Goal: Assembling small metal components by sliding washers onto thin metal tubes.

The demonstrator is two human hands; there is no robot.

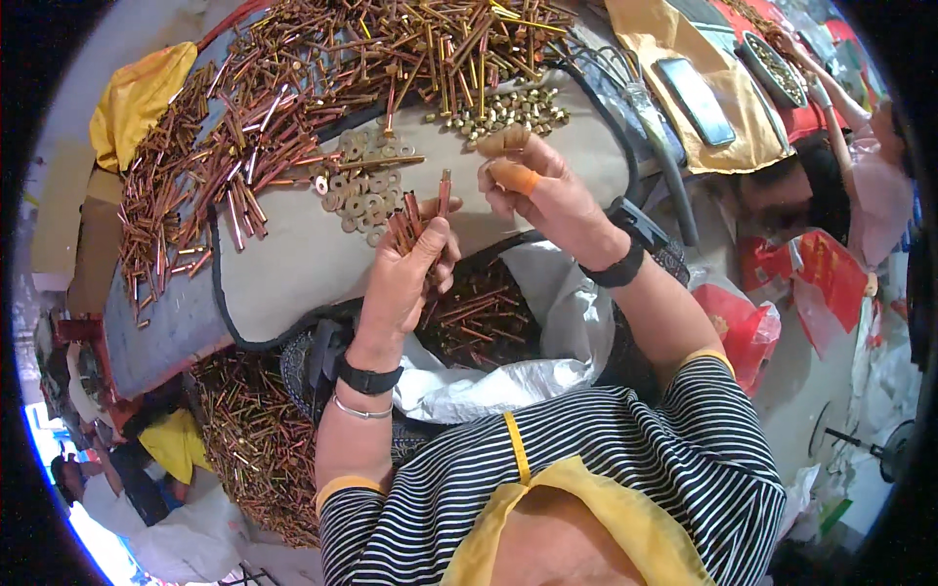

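Several copper-coloured bolts (405, 225) stand bunched in my left hand (403, 278), which is closed round them with the ends pointing up. One bolt (445, 191) rises apart from the bunch near the fingertips. To the right, my right hand (547, 190) is raised with its fingers curled together and an orange wrap (513, 177) on one finger. Whatever those fingers pinch, if anything, is hidden. Just beyond the right hand lies a cluster of small brass-coloured nuts (508, 112). Flat round washers (363, 200) are spread on the beige mat (283, 273), left of the bolts I hold.
A big heap of bolts (322, 68) covers the table's far and left side. Below my hands sits an open white sack (498, 386) with more bolts inside. A phone (696, 101) lies on yellow cloth at the right. Another person's arm (835, 122) reaches toward a tray (774, 70).
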